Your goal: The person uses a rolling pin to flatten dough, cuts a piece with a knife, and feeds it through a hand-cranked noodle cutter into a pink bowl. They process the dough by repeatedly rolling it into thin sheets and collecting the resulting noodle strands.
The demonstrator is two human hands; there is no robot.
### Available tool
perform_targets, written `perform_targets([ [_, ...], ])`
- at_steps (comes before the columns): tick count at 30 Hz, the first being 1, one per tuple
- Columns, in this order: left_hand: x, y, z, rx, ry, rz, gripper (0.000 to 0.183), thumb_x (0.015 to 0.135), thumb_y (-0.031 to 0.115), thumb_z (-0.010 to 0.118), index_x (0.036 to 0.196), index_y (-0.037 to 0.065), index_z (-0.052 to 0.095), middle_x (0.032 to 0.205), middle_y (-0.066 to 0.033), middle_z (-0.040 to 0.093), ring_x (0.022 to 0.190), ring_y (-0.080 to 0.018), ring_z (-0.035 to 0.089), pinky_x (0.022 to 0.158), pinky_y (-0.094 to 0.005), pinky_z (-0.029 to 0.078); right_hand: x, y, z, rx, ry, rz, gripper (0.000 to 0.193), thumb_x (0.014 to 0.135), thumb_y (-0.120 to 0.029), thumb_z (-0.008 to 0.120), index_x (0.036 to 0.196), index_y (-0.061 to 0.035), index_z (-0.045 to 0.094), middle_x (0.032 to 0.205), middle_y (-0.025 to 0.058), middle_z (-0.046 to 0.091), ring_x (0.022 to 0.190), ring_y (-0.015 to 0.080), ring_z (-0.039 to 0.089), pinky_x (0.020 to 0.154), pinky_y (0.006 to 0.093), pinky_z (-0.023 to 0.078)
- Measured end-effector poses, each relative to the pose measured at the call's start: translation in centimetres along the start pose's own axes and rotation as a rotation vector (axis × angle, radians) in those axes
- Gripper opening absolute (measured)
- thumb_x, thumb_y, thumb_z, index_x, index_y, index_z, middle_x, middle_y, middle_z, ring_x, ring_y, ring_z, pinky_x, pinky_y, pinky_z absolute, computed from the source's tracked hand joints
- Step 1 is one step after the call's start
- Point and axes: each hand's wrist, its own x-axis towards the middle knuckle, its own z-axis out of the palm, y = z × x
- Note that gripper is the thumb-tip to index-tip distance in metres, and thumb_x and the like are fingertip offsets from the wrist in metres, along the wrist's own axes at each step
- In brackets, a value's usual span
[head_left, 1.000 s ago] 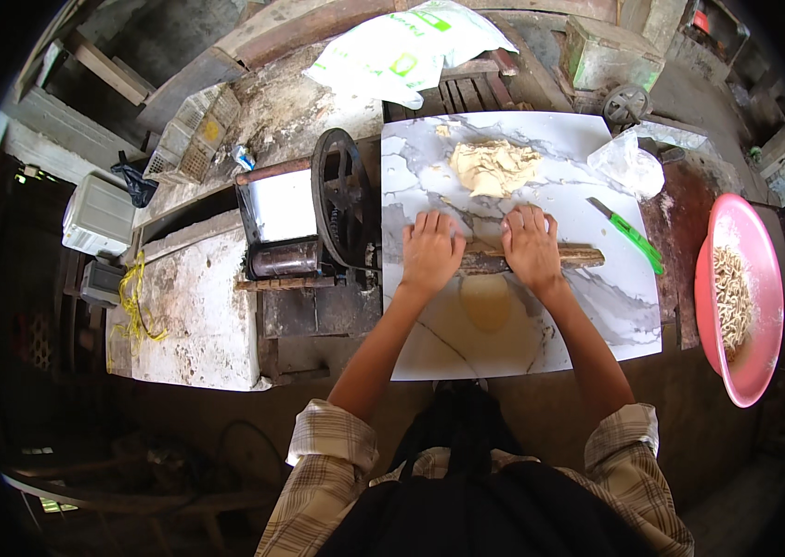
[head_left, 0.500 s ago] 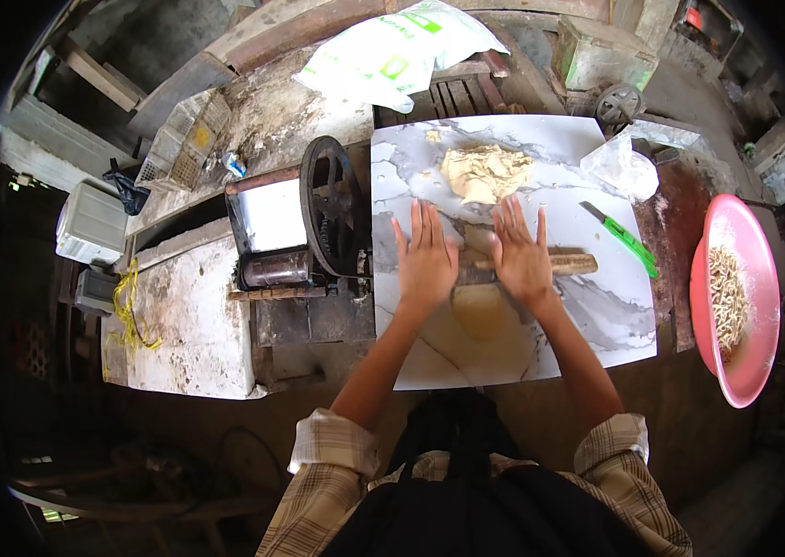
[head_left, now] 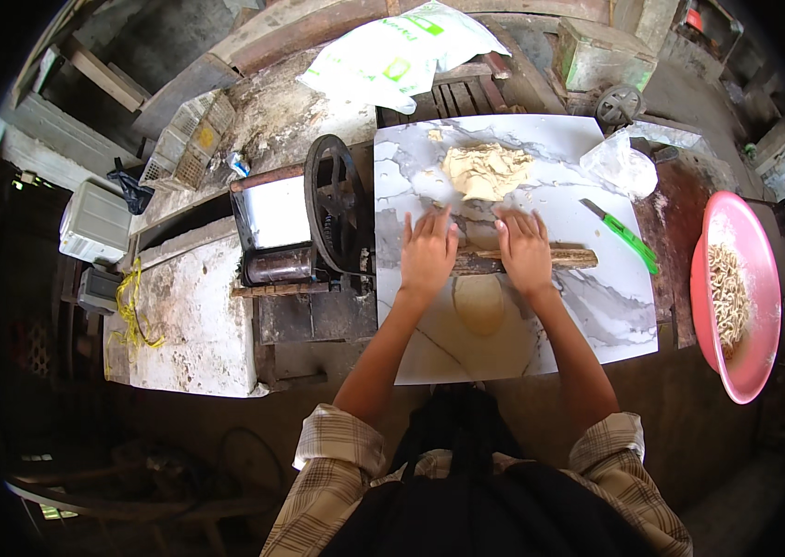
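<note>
A rough wooden rolling pin [head_left: 480,262] lies crosswise on a marble-patterned board [head_left: 596,306]. My left hand [head_left: 428,252] rests palm down over its left end, hiding it. My right hand [head_left: 526,252] lies palm down further along, and the pin's right end sticks out past it. Both hands are open, the fingers pointing away and slightly bent, not wrapped round the pin. On the near side of the pin is a thin, flattened oval of dough [head_left: 479,308]. Beyond my fingertips sits a torn lump of pale dough [head_left: 488,171].
A green utility knife [head_left: 629,243] with its blade out lies on the board's right. Behind it is a clear bag of white powder [head_left: 622,167]. A pink basin [head_left: 764,297] holds pale pieces. Left stands a roller machine with a flywheel [head_left: 335,204]; a white sack [head_left: 402,56] lies behind.
The fingers of both hands, stretched straight before, are now more bent. My hands have shifted slightly toward me along with the view, and more of the pin shows between them.
</note>
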Motion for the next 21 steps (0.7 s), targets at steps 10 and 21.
perform_targets([
  [10,1.7,-1.8,-1.4,-0.634,-0.649,-0.051,0.030,0.084,0.028,0.064,0.098,0.002,0.067,0.086,-0.0111,0.068,0.075,-0.0159,0.062,0.071,-0.0291,0.047,-4.0,-0.2,-3.9,0.216,-0.261,-0.251,0.047,0.074,-0.012,0.068,0.117,-0.0059,0.050,0.113,0.0139,0.050,0.108,0.0339,0.047,0.095,0.0438,0.038],
  [21,3.1,-1.4,-0.4,-0.541,-0.741,0.032,0.020,0.079,0.018,0.067,0.088,0.001,0.069,0.077,-0.0084,0.068,0.070,-0.0107,0.061,0.069,-0.0259,0.048,-5.6,-0.1,-3.6,0.199,-0.117,-0.399,0.050,0.066,-0.003,0.068,0.113,-0.0038,0.051,0.111,0.0125,0.050,0.105,0.0323,0.049,0.090,0.0424,0.042],
])
